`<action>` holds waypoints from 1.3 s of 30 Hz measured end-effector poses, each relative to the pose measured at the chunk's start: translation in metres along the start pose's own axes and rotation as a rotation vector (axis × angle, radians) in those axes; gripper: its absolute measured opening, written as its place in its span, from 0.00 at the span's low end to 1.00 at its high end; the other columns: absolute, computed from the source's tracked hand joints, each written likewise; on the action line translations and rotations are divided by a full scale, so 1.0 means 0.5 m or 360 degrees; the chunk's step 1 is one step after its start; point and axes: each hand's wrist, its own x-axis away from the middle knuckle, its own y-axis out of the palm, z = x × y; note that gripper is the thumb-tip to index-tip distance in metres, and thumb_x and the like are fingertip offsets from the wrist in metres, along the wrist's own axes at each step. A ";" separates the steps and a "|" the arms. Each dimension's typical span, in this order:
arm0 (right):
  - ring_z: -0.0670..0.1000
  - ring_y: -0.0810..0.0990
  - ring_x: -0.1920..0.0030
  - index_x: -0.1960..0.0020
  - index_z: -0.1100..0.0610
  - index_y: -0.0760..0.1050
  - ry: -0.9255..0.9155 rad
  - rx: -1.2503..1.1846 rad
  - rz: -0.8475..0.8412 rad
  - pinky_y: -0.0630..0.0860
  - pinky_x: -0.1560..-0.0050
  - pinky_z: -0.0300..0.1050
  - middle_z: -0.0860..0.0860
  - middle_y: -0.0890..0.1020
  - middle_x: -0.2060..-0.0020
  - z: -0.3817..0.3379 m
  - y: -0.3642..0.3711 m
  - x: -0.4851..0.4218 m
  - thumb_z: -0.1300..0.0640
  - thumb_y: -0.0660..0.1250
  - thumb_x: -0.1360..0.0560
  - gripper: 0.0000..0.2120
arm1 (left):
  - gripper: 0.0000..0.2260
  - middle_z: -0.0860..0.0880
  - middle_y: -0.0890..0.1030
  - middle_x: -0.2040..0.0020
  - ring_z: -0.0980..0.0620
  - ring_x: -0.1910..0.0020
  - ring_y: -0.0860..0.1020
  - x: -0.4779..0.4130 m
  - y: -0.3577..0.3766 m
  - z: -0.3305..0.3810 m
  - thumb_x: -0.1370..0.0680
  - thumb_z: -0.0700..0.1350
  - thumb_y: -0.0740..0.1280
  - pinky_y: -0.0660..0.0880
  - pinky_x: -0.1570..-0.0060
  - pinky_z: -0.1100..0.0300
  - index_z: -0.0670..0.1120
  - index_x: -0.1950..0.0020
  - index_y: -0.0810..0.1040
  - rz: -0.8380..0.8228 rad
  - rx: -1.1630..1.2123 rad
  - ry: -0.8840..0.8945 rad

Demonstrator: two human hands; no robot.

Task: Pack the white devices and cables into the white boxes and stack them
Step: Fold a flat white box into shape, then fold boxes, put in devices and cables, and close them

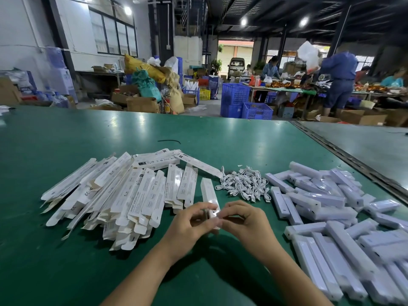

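Left hand (194, 219) and right hand (242, 219) pinch the near end of a box (208, 193) over the counter (198, 133); closing it squarely likely needs the left hand holding firm.

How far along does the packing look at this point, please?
Early, by the look of it. Done: no stack of packed boxes clearly shows. In hand: the left hand and right hand hold one white box at its near end. Left: the heap of flat boxes, the cable pile and many loose devices.
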 end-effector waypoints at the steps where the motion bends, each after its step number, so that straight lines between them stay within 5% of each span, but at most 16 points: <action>1: 0.45 0.83 0.57 0.60 0.51 0.85 0.0022 0.0047 0.0001 0.79 0.52 0.38 0.48 0.82 0.56 0.000 0.001 0.000 0.59 0.79 0.33 0.05 | 0.14 0.48 0.85 0.52 0.48 0.53 0.85 -0.001 -0.001 -0.002 0.28 0.56 0.75 0.78 0.51 0.62 0.60 0.44 0.81 0.0001 -0.0038 0.0003; 9: 0.44 0.84 0.56 0.56 0.47 0.83 0.0032 0.0153 -0.0091 0.79 0.53 0.35 0.45 0.82 0.49 0.005 0.004 0.000 0.63 0.75 0.29 0.11 | 0.25 0.61 0.83 0.60 0.65 0.58 0.80 0.002 -0.005 -0.006 0.27 0.74 0.60 0.74 0.55 0.70 0.66 0.34 0.74 -0.0102 -0.0593 -0.0033; 13: 0.41 0.81 0.58 0.58 0.43 0.81 0.0063 0.0389 -0.0145 0.75 0.59 0.31 0.42 0.82 0.56 0.012 0.001 -0.001 0.65 0.69 0.29 0.16 | 0.09 0.57 0.76 0.67 0.60 0.65 0.75 -0.009 -0.014 -0.018 0.21 0.57 0.66 0.70 0.64 0.63 0.56 0.44 0.79 0.0413 -0.1088 0.0133; 16: 0.40 0.80 0.58 0.56 0.46 0.83 0.0078 0.0449 -0.0130 0.72 0.60 0.28 0.39 0.81 0.61 0.018 0.003 -0.002 0.61 0.70 0.27 0.10 | 0.15 0.52 0.77 0.42 0.50 0.40 0.74 -0.028 -0.017 -0.031 0.20 0.46 0.65 0.73 0.48 0.54 0.52 0.33 0.76 0.0687 -0.1625 0.0153; 19: 0.39 0.79 0.58 0.56 0.48 0.84 0.0140 0.0478 -0.0091 0.71 0.61 0.28 0.37 0.81 0.64 0.024 0.008 -0.005 0.59 0.70 0.26 0.07 | 0.25 0.45 0.58 0.21 0.44 0.22 0.55 -0.053 -0.009 -0.052 0.17 0.52 0.57 0.60 0.27 0.49 0.54 0.20 0.57 0.0463 -0.2098 -0.0153; 24: 0.40 0.78 0.64 0.46 0.47 0.81 0.0204 0.0451 -0.0077 0.72 0.61 0.28 0.40 0.82 0.60 0.030 0.015 -0.006 0.57 0.70 0.25 0.09 | 0.28 0.42 0.37 0.19 0.39 0.21 0.36 -0.070 -0.018 -0.067 0.16 0.59 0.46 0.35 0.24 0.46 0.55 0.19 0.41 0.0142 -0.2243 -0.0512; 28: 0.40 0.77 0.67 0.37 0.43 0.73 0.0209 0.0413 -0.0105 0.73 0.62 0.29 0.43 0.81 0.56 0.032 0.014 -0.005 0.54 0.70 0.24 0.18 | 0.25 0.42 0.48 0.18 0.40 0.20 0.45 -0.060 -0.009 -0.052 0.17 0.58 0.47 0.39 0.23 0.46 0.55 0.20 0.53 0.0205 -0.2205 -0.0530; 32: 0.40 0.77 0.67 0.36 0.44 0.73 0.0208 0.0427 -0.0114 0.73 0.62 0.29 0.43 0.81 0.56 0.035 0.014 -0.006 0.55 0.69 0.24 0.18 | 0.19 0.44 0.69 0.32 0.43 0.34 0.67 -0.048 -0.002 -0.037 0.17 0.58 0.51 0.62 0.32 0.49 0.52 0.29 0.64 0.0441 -0.2340 -0.0401; 39: 0.39 0.79 0.64 0.34 0.44 0.71 0.0233 0.0402 -0.0137 0.72 0.60 0.28 0.43 0.81 0.55 0.035 0.015 -0.005 0.54 0.69 0.23 0.19 | 0.18 0.46 0.74 0.36 0.46 0.40 0.72 -0.065 -0.001 -0.020 0.16 0.48 0.54 0.69 0.46 0.56 0.47 0.26 0.62 0.0724 -0.2242 -0.0391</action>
